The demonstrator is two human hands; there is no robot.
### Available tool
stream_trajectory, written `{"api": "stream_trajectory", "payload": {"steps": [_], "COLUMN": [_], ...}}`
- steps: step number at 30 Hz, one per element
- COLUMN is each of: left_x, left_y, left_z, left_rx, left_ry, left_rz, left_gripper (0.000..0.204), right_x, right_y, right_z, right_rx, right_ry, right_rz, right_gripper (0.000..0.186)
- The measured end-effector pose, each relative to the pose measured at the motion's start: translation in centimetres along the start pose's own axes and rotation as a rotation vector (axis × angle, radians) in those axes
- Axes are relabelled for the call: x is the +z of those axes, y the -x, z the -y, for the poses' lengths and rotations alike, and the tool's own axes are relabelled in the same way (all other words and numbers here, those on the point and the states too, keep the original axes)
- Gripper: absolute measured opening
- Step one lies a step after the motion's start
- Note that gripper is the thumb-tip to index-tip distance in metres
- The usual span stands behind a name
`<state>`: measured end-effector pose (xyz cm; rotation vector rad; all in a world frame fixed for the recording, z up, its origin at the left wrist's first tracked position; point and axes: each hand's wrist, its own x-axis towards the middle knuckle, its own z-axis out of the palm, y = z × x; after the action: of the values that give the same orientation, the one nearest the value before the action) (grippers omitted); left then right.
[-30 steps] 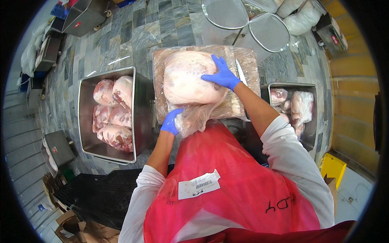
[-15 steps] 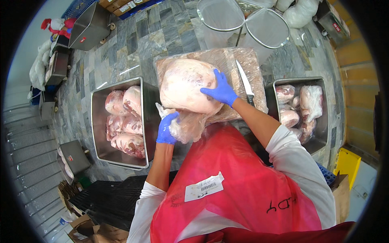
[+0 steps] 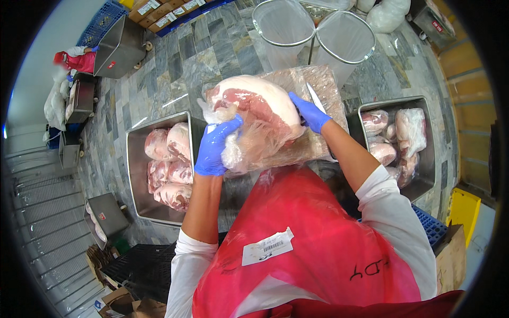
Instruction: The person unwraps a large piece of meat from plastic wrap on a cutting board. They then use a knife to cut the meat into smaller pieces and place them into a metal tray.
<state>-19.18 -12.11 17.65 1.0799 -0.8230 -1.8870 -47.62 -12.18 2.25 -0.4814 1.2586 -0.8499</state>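
Note:
A large piece of meat point(image 3: 256, 108) with pale fat and exposed red flesh lies on a plastic-covered board point(image 3: 323, 138), partly in crinkled plastic wrap point(image 3: 244, 148). My gloved left hand point(image 3: 216, 146) grips that wrap at the near-left of the meat. Along the meat's right edge, my gloved right hand point(image 3: 313, 112) rests with fingers stretched out, touching it. A knife point(image 3: 314, 95) lies at the board's right side, its handle mostly hidden by my right arm.
Metal bins point(image 3: 132, 169) point(image 3: 429, 122) of meat flank the board. Two lined hoops point(image 3: 283, 26) point(image 3: 344, 37) stand beyond it. Farther left are metal carts point(image 3: 119, 47) and a co-worker point(image 3: 79, 59) in red. A blue crate point(image 3: 424, 225) is at lower right.
My left hand has moved up and forward with the wrap, and the meat has tilted, showing red flesh. My right hand has slid right to the meat's edge.

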Motion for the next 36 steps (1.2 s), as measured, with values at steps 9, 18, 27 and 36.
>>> {"api": "stream_trajectory", "payload": {"steps": [9,18,27,36], "left_x": [1.1,2.6,2.8,-3.2], "left_y": [-4.6,-7.4,-5.7,-7.3], "left_z": [4.5,6.5,7.3,10.3], "left_rx": [-0.156,-0.126,0.122,0.032], "left_ry": [0.202,0.219,-0.075,-0.138], "left_rz": [-0.028,-0.062,-0.055,-0.095], "left_gripper": [0.02,0.019,0.036,0.038], "right_x": [5.3,0.4,1.4,4.3], "right_y": [5.1,2.3,4.6,8.1], "right_z": [4.0,5.7,1.0,-6.5], "right_rx": [-0.884,-0.562,-0.436,-0.661], "right_ry": [1.199,0.956,0.65,1.184], "right_rz": [-0.316,-0.369,-0.556,-0.269], "right_gripper": [0.1,0.113,0.106,0.025]}}
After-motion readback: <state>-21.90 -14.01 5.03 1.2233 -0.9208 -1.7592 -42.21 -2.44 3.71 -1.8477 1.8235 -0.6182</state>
